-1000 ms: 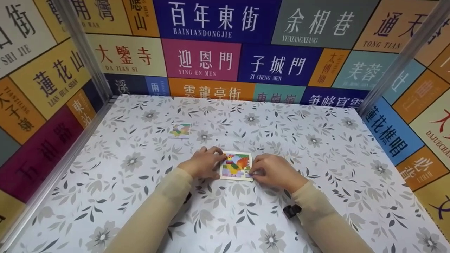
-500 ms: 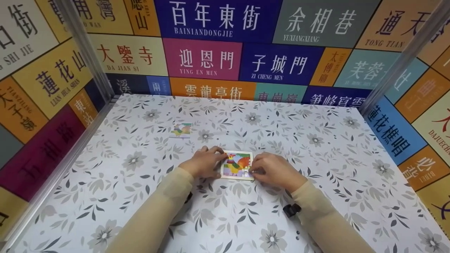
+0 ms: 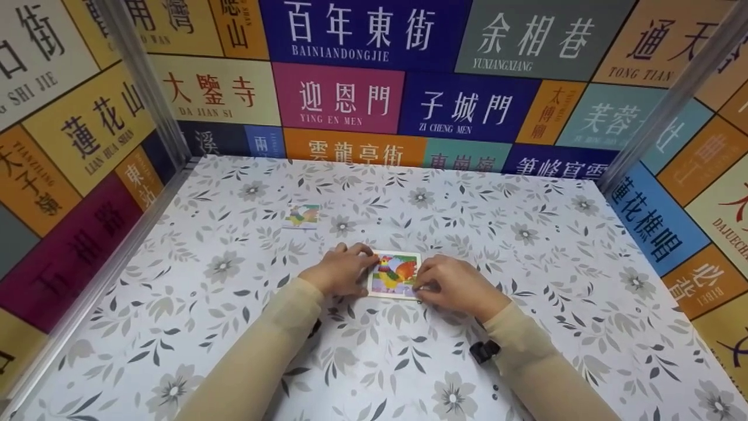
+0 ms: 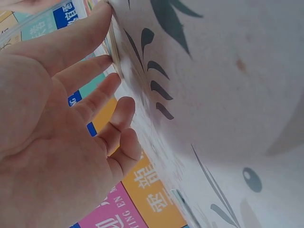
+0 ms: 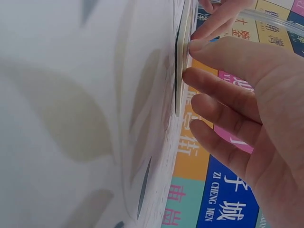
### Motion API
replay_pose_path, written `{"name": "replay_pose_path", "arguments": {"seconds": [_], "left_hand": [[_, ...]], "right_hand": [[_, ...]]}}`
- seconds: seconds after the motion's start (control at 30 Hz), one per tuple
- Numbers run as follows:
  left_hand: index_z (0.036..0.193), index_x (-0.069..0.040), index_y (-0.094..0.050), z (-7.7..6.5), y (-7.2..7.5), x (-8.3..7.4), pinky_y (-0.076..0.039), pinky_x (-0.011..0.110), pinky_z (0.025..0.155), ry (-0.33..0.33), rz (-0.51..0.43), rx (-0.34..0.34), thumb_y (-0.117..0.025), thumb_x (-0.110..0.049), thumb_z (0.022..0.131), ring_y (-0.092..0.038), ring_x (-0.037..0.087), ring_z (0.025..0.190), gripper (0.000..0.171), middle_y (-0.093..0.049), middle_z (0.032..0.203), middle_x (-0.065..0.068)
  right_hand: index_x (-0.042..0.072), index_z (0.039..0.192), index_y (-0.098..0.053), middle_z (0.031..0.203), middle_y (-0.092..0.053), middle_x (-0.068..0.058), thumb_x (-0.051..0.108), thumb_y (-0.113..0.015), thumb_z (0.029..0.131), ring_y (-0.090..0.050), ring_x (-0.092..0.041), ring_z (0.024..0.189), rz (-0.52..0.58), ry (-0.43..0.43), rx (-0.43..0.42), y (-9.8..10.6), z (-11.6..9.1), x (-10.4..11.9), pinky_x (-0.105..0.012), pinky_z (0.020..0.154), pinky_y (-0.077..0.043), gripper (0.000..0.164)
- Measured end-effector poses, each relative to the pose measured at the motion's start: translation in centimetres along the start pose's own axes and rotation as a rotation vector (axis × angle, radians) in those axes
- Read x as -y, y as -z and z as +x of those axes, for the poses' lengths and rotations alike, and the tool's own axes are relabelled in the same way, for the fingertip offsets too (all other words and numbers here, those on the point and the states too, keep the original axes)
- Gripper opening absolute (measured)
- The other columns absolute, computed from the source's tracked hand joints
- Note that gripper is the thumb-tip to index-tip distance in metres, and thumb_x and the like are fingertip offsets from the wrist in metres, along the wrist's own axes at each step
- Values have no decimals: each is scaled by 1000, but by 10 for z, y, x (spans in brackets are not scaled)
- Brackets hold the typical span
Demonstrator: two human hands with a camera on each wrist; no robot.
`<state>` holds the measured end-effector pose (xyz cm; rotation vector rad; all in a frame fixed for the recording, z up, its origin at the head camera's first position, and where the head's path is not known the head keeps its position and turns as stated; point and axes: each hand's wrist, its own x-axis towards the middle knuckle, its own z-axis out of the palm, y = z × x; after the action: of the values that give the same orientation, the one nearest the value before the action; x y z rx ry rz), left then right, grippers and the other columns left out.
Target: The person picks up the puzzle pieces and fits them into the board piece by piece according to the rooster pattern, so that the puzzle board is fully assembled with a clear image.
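Note:
A small square jigsaw puzzle [image 3: 394,275] with a bright rooster picture and a pale frame lies flat on the patterned tabletop. Along its left border rests my left hand [image 3: 343,270], the thumb near the lower corner and a finger at the upper corner. In the left wrist view, fairly straight fingers [image 4: 95,97] meet the board's edge. My right hand [image 3: 456,283] touches the right border, with thumb and forefinger tips low on that side. The right wrist view shows thumb [image 5: 213,50] and forefinger against the thin board [image 5: 180,61], a gap between them. The fingers cover part of the right border.
A small card [image 3: 301,216] with a similar, paler rooster picture lies farther back to the left. The tabletop [image 3: 234,327] has a grey leaf and flower print. Colourful sign-printed walls [image 3: 342,99] stand behind and at both sides, with clear corner posts.
Both hands stay almost still at the puzzle's sides. The right fingertips shift only slightly at the lower right of the picture, and the head view drifts a little.

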<state>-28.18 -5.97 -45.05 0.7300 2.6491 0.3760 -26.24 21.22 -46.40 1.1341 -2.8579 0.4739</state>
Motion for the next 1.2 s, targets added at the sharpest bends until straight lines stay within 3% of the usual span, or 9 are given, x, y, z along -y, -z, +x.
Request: {"name": "replay_pose_path", "arguments": {"seconds": [0.13,0.43,0.83,1.2], "left_hand": [[158,-22,-44,0,0,-1,-35,51,117,12,-13,3,-78,-29,92,-39,31,139,75,-38,162,2],[157,-18,-45,-1,1,-1,-36,53,114,-27,25,-8,-78,-30,93,-41,35,133,74,-40,159,6],[159,-24,-43,2,-1,-1,-36,50,116,21,7,5,-78,-31,93,-39,30,138,76,-38,162,0],[158,-25,-44,0,-1,0,-36,51,116,14,-8,-2,-78,-30,92,-39,31,138,74,-39,162,0]], "right_hand": [[21,97,-84,101,-73,7,24,-85,85,-65,-12,95,4,-12,-5,-1,0,0,-33,85,-56,12],[18,93,-83,104,-73,4,22,-85,85,-67,-16,99,-6,4,-23,-1,3,0,-37,90,-56,10],[21,94,-84,102,-72,7,26,-84,86,-65,-14,98,-2,-27,-25,-1,3,3,-35,87,-56,10],[19,93,-84,101,-71,4,23,-84,86,-65,-15,96,18,-21,-18,-2,4,5,-37,88,-55,8]]}}
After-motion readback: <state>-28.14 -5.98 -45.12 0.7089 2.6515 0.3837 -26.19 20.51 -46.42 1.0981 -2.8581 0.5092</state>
